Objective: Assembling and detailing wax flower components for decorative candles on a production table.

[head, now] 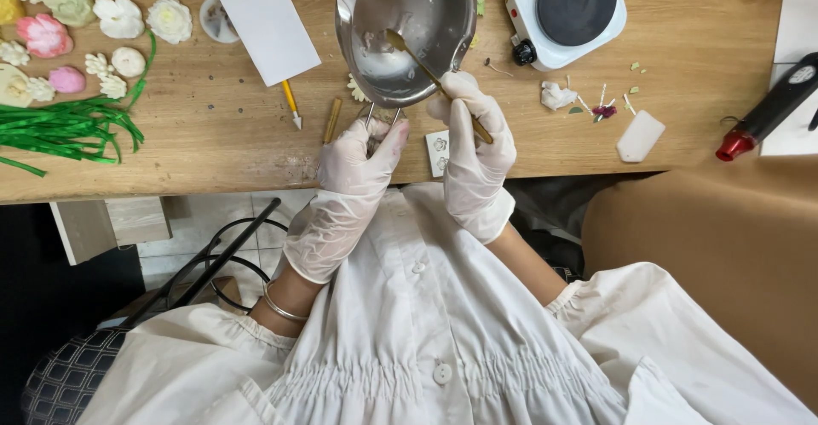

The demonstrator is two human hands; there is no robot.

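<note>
Head view cuts off the steel pot [409, 25] at the far edge; its handle is hidden under the left hand [362, 163], fingers curled around it. Right hand [473, 140] pinches a gold spoon [434, 80], bowl inside the pot.

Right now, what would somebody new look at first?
Probably the shiny metal pot tilted at the table's middle; the gloved left hand holds its handle while the right hand scrapes inside with a gold spoon. Pastel flower shapes fill the far left, with a white hot plate at the right.
</note>
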